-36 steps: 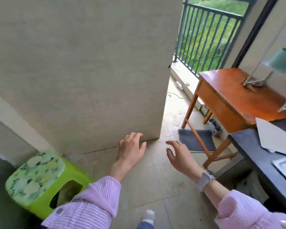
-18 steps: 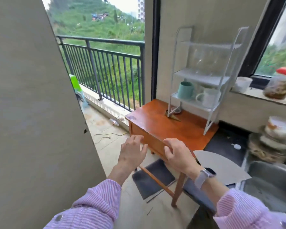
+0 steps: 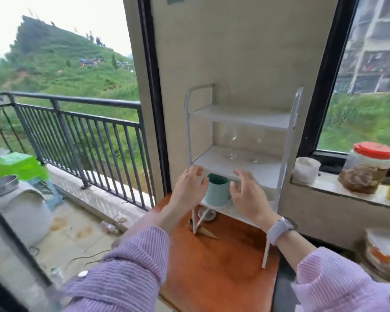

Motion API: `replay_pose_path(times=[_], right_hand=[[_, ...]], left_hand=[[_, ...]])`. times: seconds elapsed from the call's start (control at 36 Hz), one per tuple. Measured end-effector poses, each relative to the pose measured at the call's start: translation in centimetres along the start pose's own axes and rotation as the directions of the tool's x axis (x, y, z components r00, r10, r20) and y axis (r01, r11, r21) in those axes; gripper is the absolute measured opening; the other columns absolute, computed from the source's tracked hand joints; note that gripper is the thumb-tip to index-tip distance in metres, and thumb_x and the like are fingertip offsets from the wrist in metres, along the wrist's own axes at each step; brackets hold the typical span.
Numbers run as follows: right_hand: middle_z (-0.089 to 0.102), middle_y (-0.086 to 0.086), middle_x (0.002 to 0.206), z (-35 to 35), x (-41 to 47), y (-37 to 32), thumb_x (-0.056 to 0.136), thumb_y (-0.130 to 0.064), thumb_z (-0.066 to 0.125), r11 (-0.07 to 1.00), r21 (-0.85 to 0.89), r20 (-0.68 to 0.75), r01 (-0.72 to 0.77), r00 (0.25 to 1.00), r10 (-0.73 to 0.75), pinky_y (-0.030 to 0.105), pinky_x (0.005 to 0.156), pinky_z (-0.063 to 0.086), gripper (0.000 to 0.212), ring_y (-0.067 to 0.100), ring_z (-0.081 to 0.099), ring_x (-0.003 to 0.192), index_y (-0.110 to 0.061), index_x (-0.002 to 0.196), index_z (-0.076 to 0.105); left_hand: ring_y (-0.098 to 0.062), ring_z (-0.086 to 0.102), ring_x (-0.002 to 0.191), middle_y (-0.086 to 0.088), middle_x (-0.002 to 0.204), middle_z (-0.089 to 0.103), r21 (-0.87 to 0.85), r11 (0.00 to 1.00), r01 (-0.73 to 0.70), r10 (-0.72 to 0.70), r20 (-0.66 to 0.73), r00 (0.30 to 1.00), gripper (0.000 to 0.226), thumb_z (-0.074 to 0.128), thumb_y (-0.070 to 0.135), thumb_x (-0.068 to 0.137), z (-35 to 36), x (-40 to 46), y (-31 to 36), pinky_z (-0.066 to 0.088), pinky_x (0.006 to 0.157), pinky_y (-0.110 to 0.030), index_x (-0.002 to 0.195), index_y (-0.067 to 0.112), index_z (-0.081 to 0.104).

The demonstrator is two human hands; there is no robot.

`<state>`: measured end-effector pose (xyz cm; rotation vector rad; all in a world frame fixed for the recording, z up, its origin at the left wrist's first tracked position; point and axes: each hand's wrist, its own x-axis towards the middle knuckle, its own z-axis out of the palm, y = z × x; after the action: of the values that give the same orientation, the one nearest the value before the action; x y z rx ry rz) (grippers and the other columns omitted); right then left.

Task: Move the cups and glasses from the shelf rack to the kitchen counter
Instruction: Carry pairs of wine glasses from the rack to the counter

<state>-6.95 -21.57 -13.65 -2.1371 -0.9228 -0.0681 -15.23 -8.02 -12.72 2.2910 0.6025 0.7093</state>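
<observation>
Step in hand: the person is reaching with both hands toward the lowest shelf of the white shelf rack (image 3: 241, 122); as I judge it, the first pick-up is only beginning and nothing is being carried.
Left hand (image 3: 190, 188): it is hovering just left of the teal cup (image 3: 217, 191), with its fingers (image 3: 195, 173) spread and slightly curled, holding nothing.
Right hand (image 3: 248, 194): it is hovering just right of the same cup, with fingers loosely spread and bent, also empty; I cannot tell if it is touching the cup.
Teal cup: it is standing upright on the lowest shelf, between the two hands.
Second cup: something white is showing behind the right hand on the same shelf, but the hand is hiding most of it.
Glasses (image 3: 239, 145): clear glasses are standing on the middle shelf, blurred and hard to count.
Top shelf: it is looking empty.
Rack position: it is standing on the far part of the orange wooden tabletop (image 3: 214, 271), against the wall.
Kitchen counter: only a dark edge is showing at the near right, so the goal place is mostly out of view.
Next move: in my judgement the hands should be closing around the teal cup, then lifting it a little and drawing it out under the middle shelf without knocking the rack.
</observation>
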Motion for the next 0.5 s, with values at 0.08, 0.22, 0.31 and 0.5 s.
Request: replay_pose_path(times=[0.08,0.22,0.31,0.5], right_hand=[[0.040,0.014,0.142,0.2,3.9,0.6,0.095,-0.020,0.041,0.997,0.037,-0.061,-0.068,0.996,0.070,0.033,0.104,0.031,0.046,0.028,0.039,0.129,-0.009,0.138,0.031],[0.038,0.018,0.140,0.7,9.7,2.2,0.093,-0.017,0.042,0.957,0.152,-0.112,-0.249,0.957,0.267,0.037,0.104,0.031,0.051,0.033,0.038,0.127,-0.004,0.140,0.025],[0.045,0.020,0.135,0.7,12.7,3.8,0.089,-0.013,0.046,0.912,0.252,-0.197,-0.325,0.905,0.377,0.038,0.098,0.036,0.049,0.034,0.043,0.122,-0.001,0.135,0.034],[0.053,0.013,0.119,1.7,16.1,6.9,0.086,-0.014,0.050,0.874,0.308,-0.251,-0.376,0.854,0.456,0.033,0.083,0.039,0.042,0.031,0.051,0.105,-0.002,0.125,0.039]], left_hand=[[-0.024,0.057,0.109,-0.009,0.123,0.057,-0.067,0.998,0.001,0.001,0.034,0.999,0.040,0.054,0.023,0.090,1.6,4.6,0.4,0.046,0.097,-0.039,0.128,0.010,0.046],[-0.027,0.052,0.119,-0.011,0.137,0.047,-0.131,0.991,0.001,0.013,0.103,0.995,0.055,0.055,0.025,0.090,4.9,10.9,0.6,0.043,0.100,-0.042,0.138,0.010,0.032],[-0.029,0.040,0.131,-0.011,0.147,0.035,-0.194,0.981,0.024,0.007,0.154,0.988,0.067,0.056,0.026,0.089,6.8,14.1,0.3,0.037,0.107,-0.046,0.144,0.011,0.021],[-0.027,0.034,0.135,-0.014,0.149,0.033,-0.375,0.926,0.055,0.010,0.169,0.986,0.080,0.064,0.018,0.084,10.3,18.9,-0.7,0.033,0.111,-0.043,0.146,0.009,0.014]])
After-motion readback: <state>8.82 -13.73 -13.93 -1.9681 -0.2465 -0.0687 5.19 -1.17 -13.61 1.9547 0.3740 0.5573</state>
